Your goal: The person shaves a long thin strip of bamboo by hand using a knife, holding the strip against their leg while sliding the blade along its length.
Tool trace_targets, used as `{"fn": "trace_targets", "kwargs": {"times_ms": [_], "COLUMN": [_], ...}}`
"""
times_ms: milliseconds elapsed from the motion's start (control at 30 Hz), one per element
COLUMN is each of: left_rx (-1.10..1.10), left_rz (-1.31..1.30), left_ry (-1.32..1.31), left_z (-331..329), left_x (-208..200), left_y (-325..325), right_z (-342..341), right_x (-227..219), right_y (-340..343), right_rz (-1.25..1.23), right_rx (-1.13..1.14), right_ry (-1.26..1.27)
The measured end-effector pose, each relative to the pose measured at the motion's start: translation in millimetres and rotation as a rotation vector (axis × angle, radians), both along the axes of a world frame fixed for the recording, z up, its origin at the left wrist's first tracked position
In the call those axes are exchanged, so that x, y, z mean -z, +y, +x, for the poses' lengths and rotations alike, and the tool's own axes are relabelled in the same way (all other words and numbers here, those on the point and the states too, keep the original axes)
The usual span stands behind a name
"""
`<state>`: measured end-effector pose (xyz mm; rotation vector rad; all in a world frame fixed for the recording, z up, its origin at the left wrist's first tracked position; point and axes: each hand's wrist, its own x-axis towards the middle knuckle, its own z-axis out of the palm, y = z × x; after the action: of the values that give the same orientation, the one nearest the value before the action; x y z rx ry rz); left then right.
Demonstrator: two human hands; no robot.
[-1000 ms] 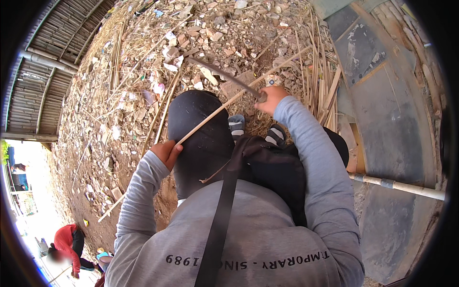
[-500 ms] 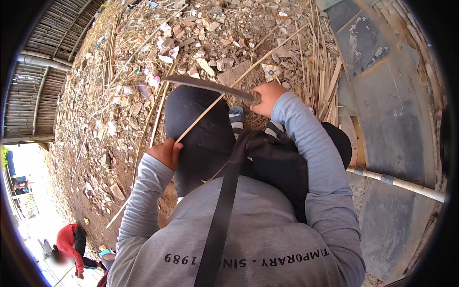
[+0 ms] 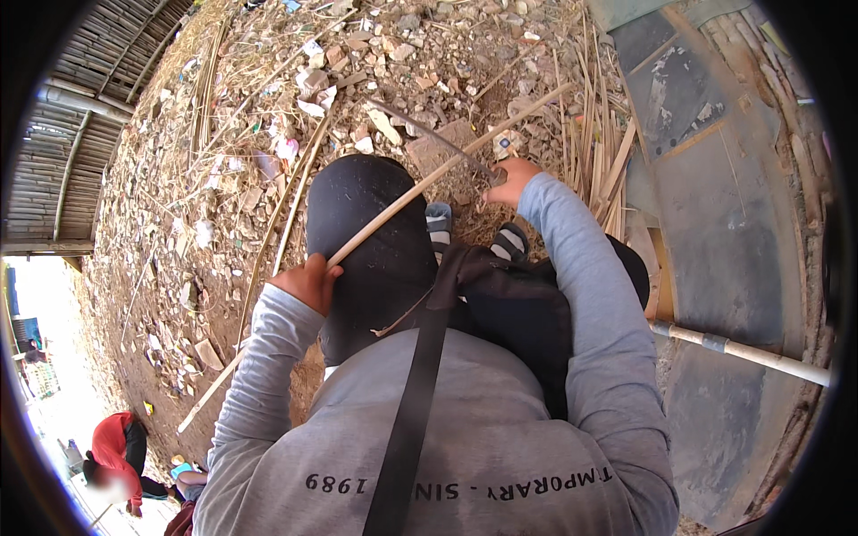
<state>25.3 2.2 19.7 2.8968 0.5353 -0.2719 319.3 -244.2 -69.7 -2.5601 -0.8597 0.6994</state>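
Note:
My left hand [image 3: 307, 284] is closed round a long pale bamboo strip [image 3: 384, 217], beside my left knee. The strip slants across my dark-clad knee, from low on the left up to the far right. In my right hand [image 3: 512, 182] is the handle of a long machete [image 3: 429, 134]. Its dark blade points to the far left and crosses the strip near the hand, seen nearly edge-on. Whether the blade touches the strip I cannot tell.
Stony ground with litter [image 3: 232, 179] spreads ahead. Split bamboo strips [image 3: 594, 134] lie at the far right, beside grey sheets [image 3: 724, 223] and a pale pole [image 3: 760, 355]. A bamboo-slat structure [image 3: 71, 170] stands left. A person in red [image 3: 116, 447] bends over at the lower left.
The machete has turned, its tip swinging farther away and to the right, with the blade now nearly edge-on. The strip's far end has dropped nearer, and its broader face shows.

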Motion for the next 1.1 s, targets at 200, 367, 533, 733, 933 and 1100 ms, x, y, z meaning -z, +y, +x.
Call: {"fn": "trace_targets", "kwargs": {"times_ms": [200,367,533,733,933,1100], "left_rx": [0.029,0.047,0.050,0.095,0.065,0.078], "left_rz": [0.000,-0.096,-0.251,-0.310,-0.338,-0.355], "left_ry": [-0.006,0.001,0.006,-0.044,0.023,0.045], "left_z": [-4,2,-2,3,3,4], "left_x": [15,8,7,7,3,5], "left_y": [8,13,18,22,24,31], "right_z": [-27,6,-40,-11,-26,-4], "right_x": [-43,-12,-38,-33,-41,-19], "right_y": [15,-2,20,4,11,4], "right_rz": [-0.074,0.022,0.093,0.021,-0.038,0.031], "right_rx": [-0.118,0.144,-0.080,0.017,-0.042,0.052], "right_ry": [-0.028,-0.019,-0.093,-0.011,-0.026,-0.021]}}
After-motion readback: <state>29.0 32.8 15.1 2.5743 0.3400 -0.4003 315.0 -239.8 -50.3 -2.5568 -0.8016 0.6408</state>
